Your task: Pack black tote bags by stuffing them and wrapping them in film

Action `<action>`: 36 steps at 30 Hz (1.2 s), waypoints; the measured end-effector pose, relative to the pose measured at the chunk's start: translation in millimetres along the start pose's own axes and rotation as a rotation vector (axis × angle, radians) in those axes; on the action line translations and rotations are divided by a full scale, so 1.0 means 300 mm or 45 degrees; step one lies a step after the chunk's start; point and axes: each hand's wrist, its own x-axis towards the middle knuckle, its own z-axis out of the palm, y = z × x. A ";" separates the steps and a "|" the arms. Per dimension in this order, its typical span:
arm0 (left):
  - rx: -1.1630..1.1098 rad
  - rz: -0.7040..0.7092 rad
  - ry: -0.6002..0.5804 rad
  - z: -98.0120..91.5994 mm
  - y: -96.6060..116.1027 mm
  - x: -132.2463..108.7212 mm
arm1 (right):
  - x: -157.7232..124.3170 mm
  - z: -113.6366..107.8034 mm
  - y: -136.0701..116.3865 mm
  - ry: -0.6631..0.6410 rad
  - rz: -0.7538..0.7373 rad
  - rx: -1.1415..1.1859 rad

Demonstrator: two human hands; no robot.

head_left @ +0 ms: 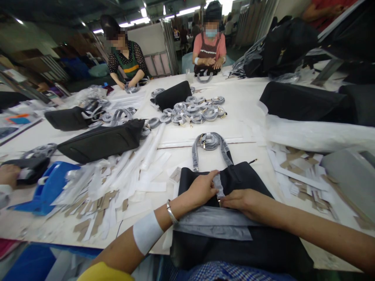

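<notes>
A black handbag [249,179] lies flat on the white table [252,105] right in front of me, its grey wrapped handle [209,144] looping away from me. My left hand [202,189] is closed, pinching a small strip of grey wrapping [218,185] at the bag's top edge. My right hand [241,201] rests on the bag beside it, fingertips pressed together at the foot of the same strip. A sheet of grey tissue [213,224] lies across the bag under my wrists.
Several wrapped strap coils [195,111] sit mid-table, with more black bags [102,142] [304,103] left and right. Paper and cardboard scraps [99,195] litter the left; a blue tray [48,187] stands there. Two people work at the far end; another person's hand [8,175] is at the left edge.
</notes>
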 end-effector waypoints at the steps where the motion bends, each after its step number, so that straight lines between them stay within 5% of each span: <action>1: 0.052 0.025 0.019 0.004 0.001 -0.001 | -0.006 0.021 0.007 0.017 -0.051 -0.084; 6: 0.242 0.056 0.128 0.010 -0.001 0.008 | -0.032 0.081 0.027 0.087 -0.191 -0.209; 12: 0.468 0.127 0.163 -0.010 0.018 0.005 | -0.029 0.057 0.002 0.027 -0.192 -0.166; 18: 0.592 0.548 -0.017 -0.033 0.017 -0.034 | -0.018 0.031 -0.018 0.003 -0.224 -0.065; 24: 0.281 0.368 -0.162 -0.033 -0.009 -0.026 | -0.011 -0.010 -0.035 -0.022 -0.087 0.037; 31: 0.179 0.200 -0.142 -0.007 0.002 -0.014 | -0.038 0.022 -0.024 0.086 -0.004 -0.162; 36: 0.154 0.152 -0.100 -0.003 -0.006 0.001 | -0.037 0.045 -0.020 -0.021 -0.048 -0.296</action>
